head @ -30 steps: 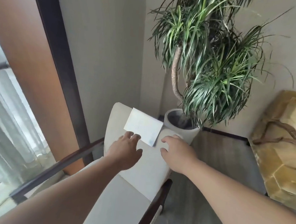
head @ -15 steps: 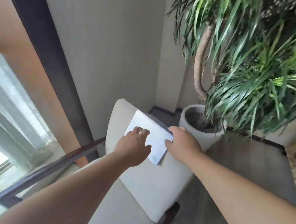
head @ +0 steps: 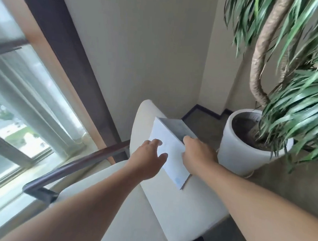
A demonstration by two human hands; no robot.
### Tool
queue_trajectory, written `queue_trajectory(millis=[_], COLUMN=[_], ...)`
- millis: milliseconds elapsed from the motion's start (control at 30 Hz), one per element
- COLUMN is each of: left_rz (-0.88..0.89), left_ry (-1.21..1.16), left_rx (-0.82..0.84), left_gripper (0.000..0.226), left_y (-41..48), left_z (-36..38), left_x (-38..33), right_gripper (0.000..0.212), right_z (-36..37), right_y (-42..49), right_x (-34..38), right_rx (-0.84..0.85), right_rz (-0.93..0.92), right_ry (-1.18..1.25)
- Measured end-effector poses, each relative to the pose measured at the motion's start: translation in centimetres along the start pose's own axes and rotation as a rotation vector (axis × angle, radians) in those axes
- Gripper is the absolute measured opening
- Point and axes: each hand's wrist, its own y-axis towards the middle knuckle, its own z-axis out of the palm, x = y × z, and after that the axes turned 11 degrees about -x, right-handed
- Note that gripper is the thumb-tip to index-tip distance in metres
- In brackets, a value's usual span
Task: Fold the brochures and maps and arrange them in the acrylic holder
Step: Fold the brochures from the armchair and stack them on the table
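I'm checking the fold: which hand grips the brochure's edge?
The right hand: its fingers curl round the right edge of the brochure, while the left hand lies flat with spread fingers on the white face.

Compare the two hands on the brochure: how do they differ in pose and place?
The left hand lies with fingers spread on the brochure's white face; the right hand curls over its edge. The left hand is at the brochure's left side, the right hand at its right. Both touch the brochure, which rests on the chair back.
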Motion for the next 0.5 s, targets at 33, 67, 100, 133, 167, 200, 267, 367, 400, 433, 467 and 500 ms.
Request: queue_trajectory(millis=[33,67,100,133,167,200,267,367,400,433,467,500], left_rz=[-0.069,-0.143,-0.218,-0.291,-0.360,-0.423,-0.547,-0.675,-0.698,-0.714,-0.720,-0.721], left_ry=[-0.070,-0.151,-0.239,-0.332,-0.428,-0.512,-0.652,-0.759,-0.750,-0.747,-0.746,-0.752], left_rx=[-0.009,-0.021,-0.041,-0.069,-0.102,-0.139,-0.211,-0.308,-0.353,-0.404,-0.465,-0.506], left_gripper=[0.049,0.050,0.053,0.055,0.056,0.055,0.046,0.020,0.015,0.015,0.013,0.007], left_y=[0.2,0.4,0.6,0.7,0.6,0.5,-0.2,-2.5,-3.7,-5.2,-6.9,-8.8], left_z=[-0.2,-0.6,-1.1,-1.8,-2.8,-3.9,-6.4,-9.9,-11.1,-12.3,-13.6,-14.9], left_x=[-0.1,-0.3,-0.4,-0.5,-0.4,-0.1,1.2,5.1,6.7,8.6,10.6,12.5], right_gripper=[0.019,0.021,0.024,0.026,0.025,0.020,0.015,0.009,0.004,0.007,0.015,0.021], right_z=[-0.4,-0.9,-1.5,-2.1,-2.7,-3.2,-4.2,-5.0,-5.2,-5.4,-5.6,-5.8], right_y=[-0.1,-0.2,-0.5,-0.9,-1.3,-1.8,-3.2,-5.6,-6.4,-7.3,-8.1,-9.0], right_x=[0.7,1.5,2.5,3.6,4.9,6.3,9.4,14.5,16.4,18.3,20.3,22.3], right_rx=[-0.031,-0.047,-0.052,-0.056,-0.062,-0.065,-0.071,-0.053,-0.014,0.041,0.115,0.178], right_rz=[-0.041,-0.071,-0.099,-0.132,-0.176,-0.226,-0.326,-0.490,-0.537,-0.575,-0.591,-0.577], right_ry=[0.011,0.034,0.061,0.091,0.120,0.154,0.239,0.344,0.378,0.422,0.476,0.540])
